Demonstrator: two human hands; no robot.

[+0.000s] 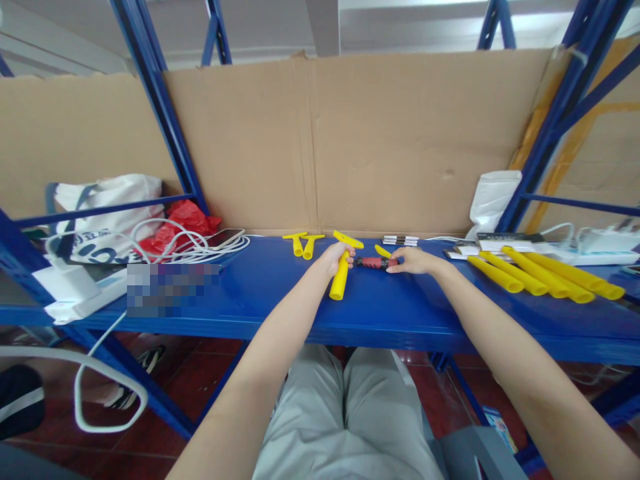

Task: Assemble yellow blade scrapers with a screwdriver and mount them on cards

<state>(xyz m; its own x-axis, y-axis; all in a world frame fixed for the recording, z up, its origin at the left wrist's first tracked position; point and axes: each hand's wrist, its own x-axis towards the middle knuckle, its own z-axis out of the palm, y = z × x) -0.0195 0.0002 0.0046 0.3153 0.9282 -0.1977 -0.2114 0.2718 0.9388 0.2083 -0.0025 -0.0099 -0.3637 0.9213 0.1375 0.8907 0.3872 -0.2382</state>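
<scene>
My left hand (338,256) is closed around a yellow T-shaped piece (340,280), a tube with a crossbar on top, tilted above the blue table. Its open tube end points toward me. My right hand (409,261) has its fingers on the right end of a red-and-black tool (373,263) with a ribbed grip; the exact kind of tool is unclear. Just behind these fingers shows a small yellow piece (383,251), partly hidden. Two more yellow T-shaped pieces, a left one (299,244) and a right one (311,246), lie left of my left hand.
Several yellow tubes (545,277) lie at the right. Behind my hands is a small stack of white-and-dark strips (400,240). White cables (200,243), a cloth bag (113,213) and a power strip (90,293) occupy the left. Cardboard (400,140) walls the back, between blue posts.
</scene>
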